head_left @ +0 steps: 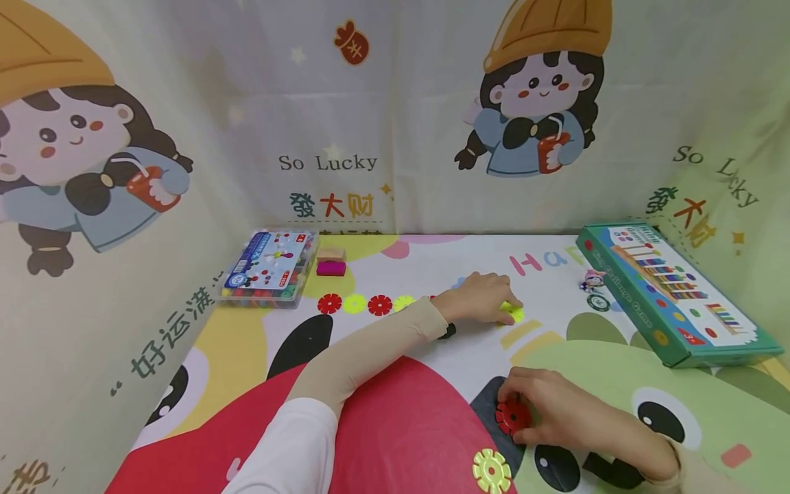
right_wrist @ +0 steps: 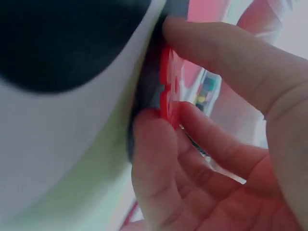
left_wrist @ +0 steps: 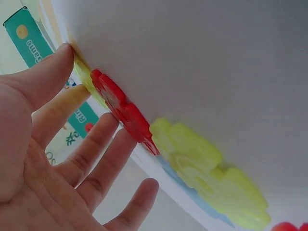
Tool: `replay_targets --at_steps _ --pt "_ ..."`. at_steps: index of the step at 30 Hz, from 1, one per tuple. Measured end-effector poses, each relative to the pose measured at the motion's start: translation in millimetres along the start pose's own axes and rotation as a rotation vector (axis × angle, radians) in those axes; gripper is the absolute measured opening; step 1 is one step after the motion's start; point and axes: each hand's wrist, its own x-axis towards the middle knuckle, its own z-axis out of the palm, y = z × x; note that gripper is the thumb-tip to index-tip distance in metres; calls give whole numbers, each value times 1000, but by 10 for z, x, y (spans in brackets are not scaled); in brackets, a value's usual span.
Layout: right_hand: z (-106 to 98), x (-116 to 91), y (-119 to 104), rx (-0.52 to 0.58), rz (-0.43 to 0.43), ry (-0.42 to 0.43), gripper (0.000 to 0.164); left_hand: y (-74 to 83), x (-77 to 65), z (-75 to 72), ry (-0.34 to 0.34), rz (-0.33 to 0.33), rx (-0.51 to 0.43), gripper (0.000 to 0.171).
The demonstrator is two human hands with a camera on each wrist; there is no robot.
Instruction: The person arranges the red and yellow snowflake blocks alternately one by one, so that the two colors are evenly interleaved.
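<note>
A row of red and yellow notched plastic discs runs across the table in the head view, from a red disc point(head_left: 329, 303) to a yellow disc point(head_left: 513, 313) at the right end. My left hand point(head_left: 478, 298) reaches over the row and covers part of it. Its thumb and forefinger pinch that end yellow disc by its edges, flat on the table beside a red disc point(left_wrist: 122, 108). Nearer me, my right hand point(head_left: 558, 412) holds another red disc point(head_left: 513, 416) between thumb and fingers, low over the dark printed patch. One loose yellow disc point(head_left: 492, 471) lies at the front edge of view.
At the back left stands a clear plastic box point(head_left: 265, 269) of coloured pieces, with beige and magenta blocks point(head_left: 331, 267) beside it. A green game box point(head_left: 679, 295) lies at the right, next to a small figurine point(head_left: 592, 280) and a round dark-rimmed piece point(head_left: 598, 302). Printed curtains enclose the table.
</note>
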Motion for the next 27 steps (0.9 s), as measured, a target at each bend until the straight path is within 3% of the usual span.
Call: replay_targets --at_steps 10,15,18,21,24,27 --pt "-38 12 -44 -157 -105 37 32 0 -1 -13 -10 -10 -7 48" --pt "-245 73 166 -201 -126 190 30 14 15 -7 -6 -11 -1 47" --pt "-447 133 411 -225 -91 299 32 20 22 -5 -5 -16 5 46" --pt "-635 218 679 -259 -19 352 35 12 24 -23 -5 -13 2 45" --pt "-726 304 910 -310 65 365 38 7 13 -30 1 5 -4 44" --pt "-749 382 1048 -331 138 323 39 3 11 -29 6 14 -15 45"
